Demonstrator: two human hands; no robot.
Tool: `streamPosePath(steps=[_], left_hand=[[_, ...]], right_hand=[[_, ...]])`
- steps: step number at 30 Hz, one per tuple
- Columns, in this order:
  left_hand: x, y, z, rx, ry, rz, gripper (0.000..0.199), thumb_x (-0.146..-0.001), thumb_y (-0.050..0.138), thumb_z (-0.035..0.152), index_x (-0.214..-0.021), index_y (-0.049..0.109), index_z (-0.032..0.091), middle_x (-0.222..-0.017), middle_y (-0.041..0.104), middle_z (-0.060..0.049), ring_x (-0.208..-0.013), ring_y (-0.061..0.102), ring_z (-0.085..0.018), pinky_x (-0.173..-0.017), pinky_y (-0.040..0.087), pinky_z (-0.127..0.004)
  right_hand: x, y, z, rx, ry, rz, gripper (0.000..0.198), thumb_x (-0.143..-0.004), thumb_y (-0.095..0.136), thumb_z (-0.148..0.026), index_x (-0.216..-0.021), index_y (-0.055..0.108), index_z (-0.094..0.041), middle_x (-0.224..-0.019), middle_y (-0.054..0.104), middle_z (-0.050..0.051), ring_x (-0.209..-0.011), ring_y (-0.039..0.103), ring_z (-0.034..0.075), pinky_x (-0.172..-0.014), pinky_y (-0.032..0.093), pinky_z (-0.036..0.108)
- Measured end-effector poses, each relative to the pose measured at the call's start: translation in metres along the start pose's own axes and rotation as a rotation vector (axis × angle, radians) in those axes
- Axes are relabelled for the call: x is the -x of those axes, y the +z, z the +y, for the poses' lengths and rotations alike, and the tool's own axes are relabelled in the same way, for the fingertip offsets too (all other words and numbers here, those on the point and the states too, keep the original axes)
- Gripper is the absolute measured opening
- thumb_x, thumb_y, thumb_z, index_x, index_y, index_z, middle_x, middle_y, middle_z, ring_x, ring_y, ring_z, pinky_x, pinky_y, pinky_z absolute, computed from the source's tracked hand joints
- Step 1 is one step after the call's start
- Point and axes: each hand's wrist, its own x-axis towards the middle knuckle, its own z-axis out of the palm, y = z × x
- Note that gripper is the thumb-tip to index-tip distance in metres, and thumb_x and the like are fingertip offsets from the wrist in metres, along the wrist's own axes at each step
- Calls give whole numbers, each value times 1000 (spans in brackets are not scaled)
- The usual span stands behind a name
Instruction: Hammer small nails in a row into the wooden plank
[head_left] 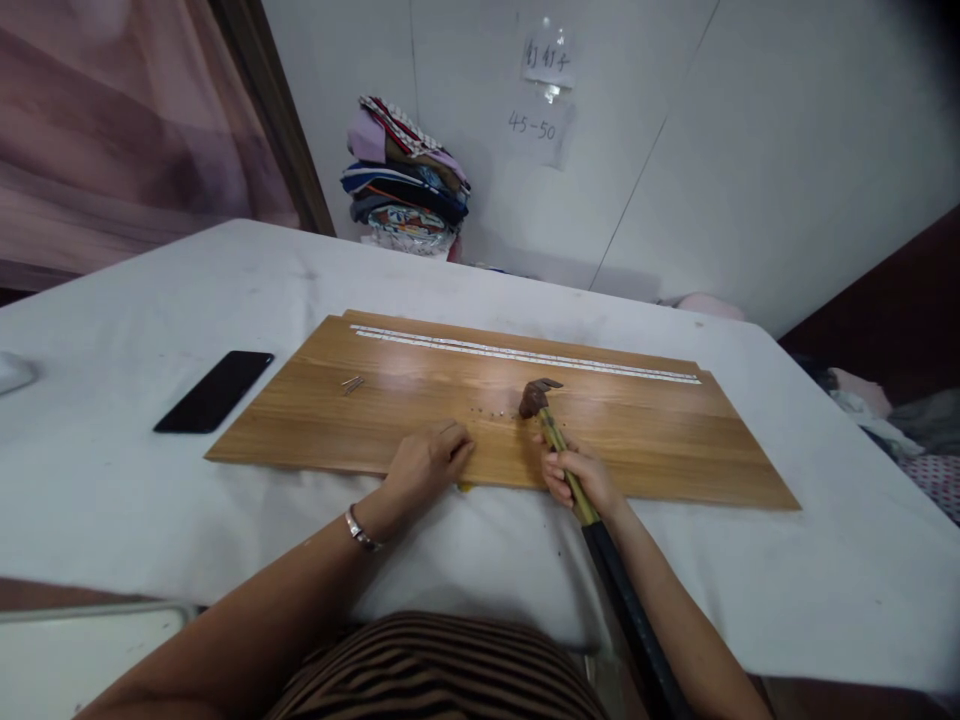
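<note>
My right hand (574, 475) is wrapped around the handle of a claw hammer (553, 435), gripping it partway up, close to the head. The rusty hammer head (534, 397) is over the wooden board (420, 400), beside a short row of small nail heads (491, 412); whether it touches one I cannot tell. My left hand (431, 458) rests on the board's near edge to the left of that row, its fingers curled in and no object showing between them. Several loose nails (352, 384) lie on the board's left part.
Two white measuring strips (525, 355) run along the board's far side. A black phone (215, 392) lies left of the board on the white-covered table (150, 300). Folded clothes (409, 180) are stacked by the wall, which carries handwritten paper notes (540, 130).
</note>
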Motion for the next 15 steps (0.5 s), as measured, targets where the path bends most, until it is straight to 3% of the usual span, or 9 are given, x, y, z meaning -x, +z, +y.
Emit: streamPosePath(steps=[15], left_hand=[[0, -2, 2, 25, -33, -32, 18, -94, 45, 30, -83, 57, 21, -84, 63, -1, -79, 58, -14, -67, 38, -26]], right_hand=[[-1, 0, 2, 5, -24, -23, 32, -69, 63, -27, -97, 52, -19, -51, 44, -12, -30, 34, 4, -27, 26, 16]])
